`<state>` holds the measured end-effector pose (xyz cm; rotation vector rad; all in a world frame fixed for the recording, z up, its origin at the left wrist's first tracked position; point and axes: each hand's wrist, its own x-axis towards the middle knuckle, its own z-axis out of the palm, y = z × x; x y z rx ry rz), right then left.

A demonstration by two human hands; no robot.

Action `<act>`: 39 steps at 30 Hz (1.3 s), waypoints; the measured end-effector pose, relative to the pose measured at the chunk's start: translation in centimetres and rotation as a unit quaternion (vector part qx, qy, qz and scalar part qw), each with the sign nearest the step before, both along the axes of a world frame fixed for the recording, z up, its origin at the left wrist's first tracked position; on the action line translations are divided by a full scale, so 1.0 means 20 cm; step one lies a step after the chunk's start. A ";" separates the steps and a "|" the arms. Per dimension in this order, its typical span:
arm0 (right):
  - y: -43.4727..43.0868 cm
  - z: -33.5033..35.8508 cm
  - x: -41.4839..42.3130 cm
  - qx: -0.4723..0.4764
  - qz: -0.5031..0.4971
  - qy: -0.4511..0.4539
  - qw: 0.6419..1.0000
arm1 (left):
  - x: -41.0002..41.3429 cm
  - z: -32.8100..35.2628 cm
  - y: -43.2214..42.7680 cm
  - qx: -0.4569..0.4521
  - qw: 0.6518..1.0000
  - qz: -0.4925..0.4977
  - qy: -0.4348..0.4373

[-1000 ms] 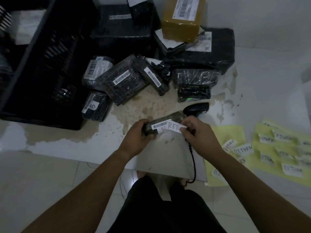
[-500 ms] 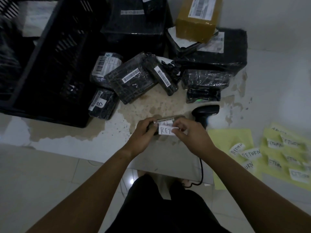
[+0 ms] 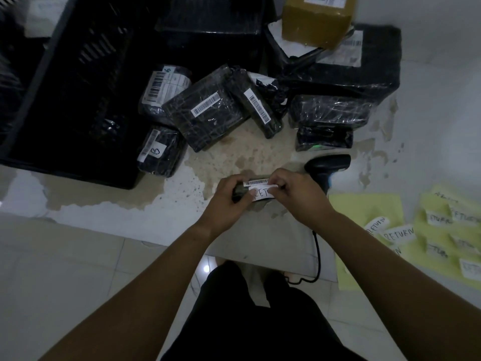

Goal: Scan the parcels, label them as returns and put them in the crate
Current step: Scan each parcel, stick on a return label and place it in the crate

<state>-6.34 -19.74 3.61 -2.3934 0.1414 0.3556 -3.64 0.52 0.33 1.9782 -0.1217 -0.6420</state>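
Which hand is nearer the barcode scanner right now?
Right. The right hand sits just beside the barcode scanner, pressing the return label on the small parcel; the left hand holds the parcel's far end, farther away.

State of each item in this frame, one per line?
small parcel: held in left hand
return sticker: being pressed on by right hand
scanner: lying unused
crate: contents unclear
spare stickers: on yellow sheets
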 end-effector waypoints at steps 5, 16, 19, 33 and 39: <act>0.02 0.03 0.01 -0.053 0.026 -0.028 0.998 | 0.01 -0.02 -0.01 0.008 1.000 -0.001 -0.008; 0.02 0.02 0.00 -0.148 -0.011 -0.035 0.988 | 0.01 0.00 -0.02 0.010 1.000 0.002 0.012; 0.01 0.02 -0.01 -0.091 -0.045 -0.010 0.995 | 0.00 0.00 -0.04 0.003 1.000 0.022 0.017; -0.01 -0.02 0.01 0.037 -0.184 0.022 0.982 | 0.00 0.02 -0.04 -0.003 1.000 0.020 0.011; -0.01 -0.02 0.02 0.035 -0.202 0.030 0.978 | 0.04 0.01 0.00 0.005 0.999 -0.028 0.031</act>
